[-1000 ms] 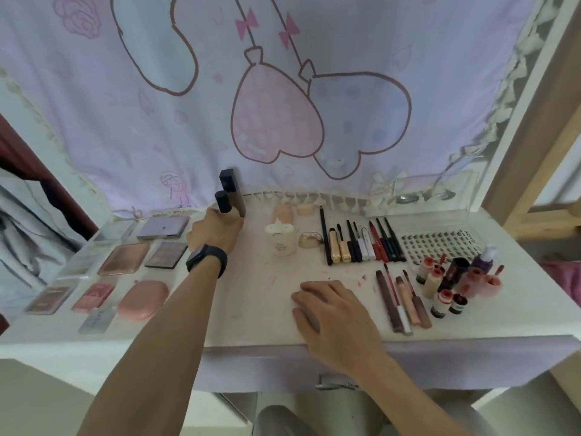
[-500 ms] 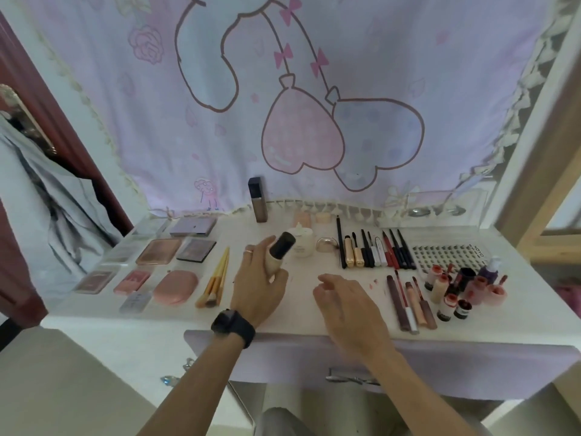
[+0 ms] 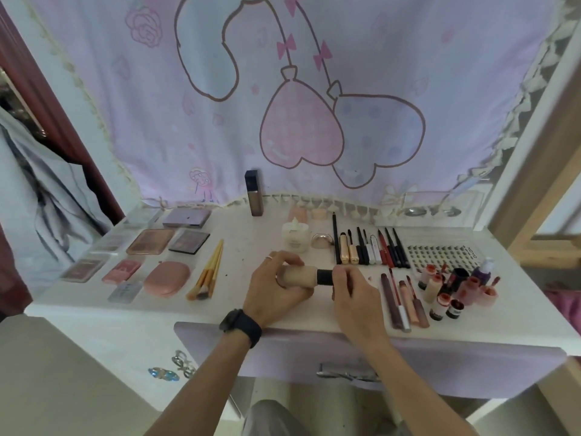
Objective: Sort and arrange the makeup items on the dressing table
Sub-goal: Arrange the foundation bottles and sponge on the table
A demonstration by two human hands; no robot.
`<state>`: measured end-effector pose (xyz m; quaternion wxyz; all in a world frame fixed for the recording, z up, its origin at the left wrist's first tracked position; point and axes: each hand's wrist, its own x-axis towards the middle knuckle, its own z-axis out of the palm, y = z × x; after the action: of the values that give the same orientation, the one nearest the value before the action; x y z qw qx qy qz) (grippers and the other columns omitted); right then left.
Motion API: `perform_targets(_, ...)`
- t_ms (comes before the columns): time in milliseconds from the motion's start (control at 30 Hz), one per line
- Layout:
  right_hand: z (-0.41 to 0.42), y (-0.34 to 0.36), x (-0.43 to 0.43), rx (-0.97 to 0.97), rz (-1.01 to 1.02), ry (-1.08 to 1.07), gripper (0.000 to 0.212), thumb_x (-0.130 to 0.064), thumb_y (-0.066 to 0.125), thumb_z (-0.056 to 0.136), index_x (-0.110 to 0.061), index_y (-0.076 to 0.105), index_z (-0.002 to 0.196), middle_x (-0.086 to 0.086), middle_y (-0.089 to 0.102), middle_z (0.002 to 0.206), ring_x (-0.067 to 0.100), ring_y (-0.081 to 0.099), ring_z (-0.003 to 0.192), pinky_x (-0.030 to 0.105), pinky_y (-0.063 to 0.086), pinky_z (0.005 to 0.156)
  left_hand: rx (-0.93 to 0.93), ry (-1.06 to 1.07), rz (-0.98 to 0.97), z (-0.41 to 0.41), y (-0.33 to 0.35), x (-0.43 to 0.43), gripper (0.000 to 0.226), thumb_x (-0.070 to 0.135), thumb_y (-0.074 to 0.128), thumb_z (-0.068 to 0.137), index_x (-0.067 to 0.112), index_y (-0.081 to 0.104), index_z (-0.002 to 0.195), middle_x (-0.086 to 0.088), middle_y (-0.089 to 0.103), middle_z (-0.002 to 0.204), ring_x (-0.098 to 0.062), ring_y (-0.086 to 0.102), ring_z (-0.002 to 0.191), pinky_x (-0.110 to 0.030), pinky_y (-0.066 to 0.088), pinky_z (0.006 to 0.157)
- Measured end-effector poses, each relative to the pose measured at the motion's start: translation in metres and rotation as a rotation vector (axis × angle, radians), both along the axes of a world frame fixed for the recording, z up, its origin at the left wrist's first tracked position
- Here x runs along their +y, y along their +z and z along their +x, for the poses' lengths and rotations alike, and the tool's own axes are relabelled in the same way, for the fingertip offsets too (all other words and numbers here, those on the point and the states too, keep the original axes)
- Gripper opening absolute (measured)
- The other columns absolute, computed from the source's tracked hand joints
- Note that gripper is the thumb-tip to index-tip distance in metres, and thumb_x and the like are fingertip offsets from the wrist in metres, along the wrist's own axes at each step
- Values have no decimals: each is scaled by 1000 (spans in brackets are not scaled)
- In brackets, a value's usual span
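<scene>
Right now the left hand (image 3: 276,289) has its fingers and thumb curled round the beige body of a foundation bottle (image 3: 297,276), held sideways over the front middle of the desk (image 3: 242,243). Whether the bottle touches the desktop cannot be told. The right hand (image 3: 355,294) meets it from the other end, fingertips closed on the black cap (image 3: 324,276), so the bottle spans the gap between the two hands. A dark watch (image 3: 240,324) sits on the left wrist.

Just left of the left hand lies a bundle of makeup brushes (image 3: 207,273), bristles toward the desk's front edge, and further left a pink compact (image 3: 166,278) with flat palettes (image 3: 151,242) beyond it. Behind the left hand, at the back of the desk, a tall brown bottle (image 3: 254,193) stands upright (dark cap on top). A small cream jar (image 3: 295,236) stands just beyond both hands. Beyond the right hand a row of pencils and tubes (image 3: 371,250) lies side by side; just right of it lie four lip glosses (image 3: 404,297), then a cluster of little bottles (image 3: 449,291).
</scene>
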<state>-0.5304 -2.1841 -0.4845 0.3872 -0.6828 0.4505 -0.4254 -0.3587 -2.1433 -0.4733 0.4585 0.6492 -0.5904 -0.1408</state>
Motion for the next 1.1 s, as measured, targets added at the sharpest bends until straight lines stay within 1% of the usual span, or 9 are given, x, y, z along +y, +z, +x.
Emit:
perform_targets(67,1,-1,-3,8,29,-25,33,-47,39,104,-26,57,85,-3,56,59,3,50,50,18,38,46,158,-50,69,7,5,1,43,29,90,64,39,67,99,17,67,101,-6,63,90,-21,54,77)
perform_targets(167,0,-1,-8,-8,64,-50,37,-45,39,105,-23,55,78,-13,57,58,1,49,50,20,35,50,176,-116,158,8,7,3,37,43,89,67,42,71,100,21,69,99,-3,63,89,-20,52,78)
perform_targets(300,4,2,-11,79,19,-53,52,-55,35,104,-25,49,64,-18,57,58,1,50,52,20,35,51,276,-90,186,1,9,1,41,67,65,73,33,69,97,8,70,92,-7,67,77,-26,53,78)
perform_targets(467,12,-2,-2,102,-132,-78,51,-53,29,102,-28,41,59,-10,50,49,7,43,43,18,34,43,348,-9,234,-3,11,-2,41,62,56,80,22,63,81,6,62,75,-2,55,58,-14,45,58)
perform_targets(600,13,-2,0,53,-249,-136,45,-50,27,100,-31,36,60,-9,37,43,10,41,43,18,31,43,394,-1,289,-7,13,-9,51,62,56,80,11,66,81,8,57,65,-9,51,57,-24,43,62)
perform_targets(767,11,13,-5,90,-395,-69,39,-45,33,105,-23,49,77,-15,45,62,7,45,55,15,32,51,673,41,281,-12,17,-7,44,57,65,81,14,70,84,9,61,67,-8,54,62,-18,44,58)
perform_targets(867,8,35,-13,116,-270,99,24,-41,44,104,-25,61,104,-15,59,95,2,56,82,13,40,67,779,58,215,-10,19,-2,62,63,62,80,4,71,98,1,60,72,-13,51,65,-28,43,66)
perform_targets(967,1,59,-25,113,-75,251,14,-28,62,98,-38,59,107,-17,65,106,-3,61,87,10,46,69,728,47,182,-7,21,3,69,72,56,79,9,73,100,1,60,62,-9,49,56,-21,40,58)
perform_targets(1100,-3,93,-39,372,58,292,29,-65,57,90,-38,61,101,-13,73,91,4,68,74,23,51,66,668,-1,145,0,18,9,62,78,52,80,21,72,93,-1,68,66,-7,46,51,-14,40,51)
